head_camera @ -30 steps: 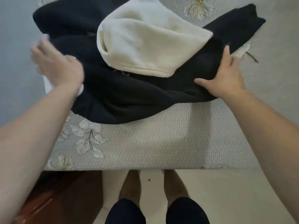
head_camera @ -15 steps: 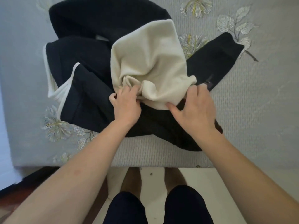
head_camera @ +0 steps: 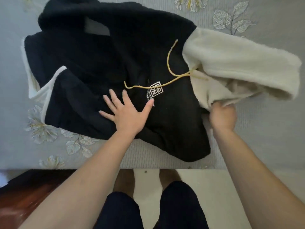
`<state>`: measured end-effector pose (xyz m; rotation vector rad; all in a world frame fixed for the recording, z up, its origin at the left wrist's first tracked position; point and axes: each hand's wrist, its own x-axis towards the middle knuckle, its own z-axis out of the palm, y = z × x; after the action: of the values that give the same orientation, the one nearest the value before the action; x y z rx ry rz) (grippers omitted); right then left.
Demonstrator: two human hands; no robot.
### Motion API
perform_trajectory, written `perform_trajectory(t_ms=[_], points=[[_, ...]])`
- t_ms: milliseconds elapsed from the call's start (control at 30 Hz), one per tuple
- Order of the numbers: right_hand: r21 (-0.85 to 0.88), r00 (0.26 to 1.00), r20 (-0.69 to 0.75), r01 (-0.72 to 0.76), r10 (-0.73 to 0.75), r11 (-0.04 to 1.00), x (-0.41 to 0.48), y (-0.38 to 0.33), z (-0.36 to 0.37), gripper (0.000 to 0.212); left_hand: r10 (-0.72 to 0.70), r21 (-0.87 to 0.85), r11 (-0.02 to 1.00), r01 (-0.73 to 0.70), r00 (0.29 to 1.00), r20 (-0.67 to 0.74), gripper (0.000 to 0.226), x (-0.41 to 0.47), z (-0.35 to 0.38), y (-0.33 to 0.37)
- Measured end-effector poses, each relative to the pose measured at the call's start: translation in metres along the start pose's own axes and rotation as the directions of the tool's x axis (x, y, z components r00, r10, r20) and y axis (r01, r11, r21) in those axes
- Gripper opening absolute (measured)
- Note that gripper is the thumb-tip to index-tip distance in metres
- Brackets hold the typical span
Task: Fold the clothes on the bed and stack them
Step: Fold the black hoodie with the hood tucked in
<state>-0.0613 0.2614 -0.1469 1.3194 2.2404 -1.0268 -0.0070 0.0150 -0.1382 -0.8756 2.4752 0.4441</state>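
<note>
black fabric is filling the centre of the head view. the black garment (head_camera: 99,63) is lying crumpled on the grey bedspread (head_camera: 267,138), near the front edge of the bed, with its lower right corner reaching almost to that edge. a white logo patch (head_camera: 156,89) is showing on its upper face, and a white lining edge (head_camera: 47,90) is showing along its left side. a yellow drawstring (head_camera: 167,61) is trailing in loops across the black fabric and running toward the cream garment (head_camera: 239,63).

the cream garment is lying to the right of the black garment. it is touching the black garment's right edge and resting partly on the bedspread. its right part is bunching into a thick fold.

your left hand (head_camera: 127,111) is lying palm-down on the black garment, just below the logo patch. its fingers are spreading straight and released, grasping nothing. the thumb tip is touching the printed strip beneath the patch.

your right hand (head_camera: 222,116) is sitting at the lower edge of the cream garment, where the cream fabric is meeting the black. its fingers are curling into the cream fabric and grasping a bunch of it. the hand is slightly blurred, so the single fingers are not showing clearly.

embroidered leaves (head_camera: 231,20) are showing on the bedspread at upper right. below the bed edge, a pale floor (head_camera: 222,187) is showing, your legs in dark shorts (head_camera: 178,205) are standing on it, and a dark reddish wooden surface (head_camera: 24,195) is lying at lower left.
</note>
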Motion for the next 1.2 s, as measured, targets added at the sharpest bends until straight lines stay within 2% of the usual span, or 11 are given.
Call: perform_trajectory(t_ms=[100, 200, 267, 333, 400, 467, 600, 700, 800, 1067, 1200], points=[[-0.196, 0.894, -0.253, 0.326, -0.369, 0.925, -0.014, -0.018, -0.013, 0.095, 0.263, 0.050, 0.964, -0.260, 0.917, -0.301, 0.086, -0.018, 0.017, 0.025], [-0.367, 0.520, -0.344, 0.692, -0.782, 0.622, -0.018, -0.056, -0.022, 0.076, 0.445, 0.098, 0.895, -0.435, 0.856, -0.263, 0.087, -0.043, 0.035, 0.048], [-0.469, 0.319, -0.107, 0.819, -0.942, 0.331, -0.012, -0.089, -0.015, 0.068, 0.403, 0.140, 0.912, -0.386, 0.908, -0.115, 0.098, -0.057, 0.044, 0.057], [-0.539, 0.192, 0.260, 0.842, -0.946, 0.022, 0.001, -0.116, 0.000, 0.070, 0.311, 0.133, 0.943, -0.304, 0.950, -0.038, 0.094, -0.063, 0.050, 0.060], [-0.582, 0.186, 0.597, 0.770, -0.780, -0.262, 0.023, -0.132, 0.016, 0.084, 0.299, 0.026, 0.954, -0.299, 0.954, -0.021, 0.084, -0.066, 0.051, 0.061], [-0.567, 0.268, 0.761, 0.717, -0.591, -0.405, 0.040, -0.138, 0.027, 0.079, 0.341, -0.067, 0.938, -0.341, 0.940, -0.023, 0.072, -0.071, 0.044, 0.058], [-0.578, 0.288, 0.727, 0.747, -0.624, -0.329, 0.031, -0.130, 0.017, 0.042, 0.401, 0.103, 0.915, -0.390, 0.905, -0.141, 0.050, -0.076, 0.014, 0.038], [-0.524, 0.265, 0.639, 0.837, -0.722, -0.157, 0.005, -0.113, -0.018, 0.036, 0.333, 0.045, 0.943, -0.330, 0.937, -0.107, 0.047, -0.077, -0.015, 0.022], [-0.492, 0.216, 0.548, 0.865, -0.808, -0.102, -0.017, -0.096, -0.061, 0.031, 0.340, 0.028, 0.940, -0.340, 0.929, -0.143, 0.043, -0.077, -0.054, 0.007], [-0.488, 0.205, 0.447, 0.872, -0.871, -0.046, -0.116, -0.087, -0.151, 0.051, 0.543, 0.291, 0.836, -0.466, 0.779, -0.313, 0.032, -0.093, -0.181, -0.024], [-0.431, 0.160, 0.391, 0.902, -0.906, -0.027, -0.186, -0.095, -0.202, 0.051, 0.454, 0.190, 0.889, -0.416, 0.752, -0.478, 0.031, -0.133, -0.245, -0.044]])
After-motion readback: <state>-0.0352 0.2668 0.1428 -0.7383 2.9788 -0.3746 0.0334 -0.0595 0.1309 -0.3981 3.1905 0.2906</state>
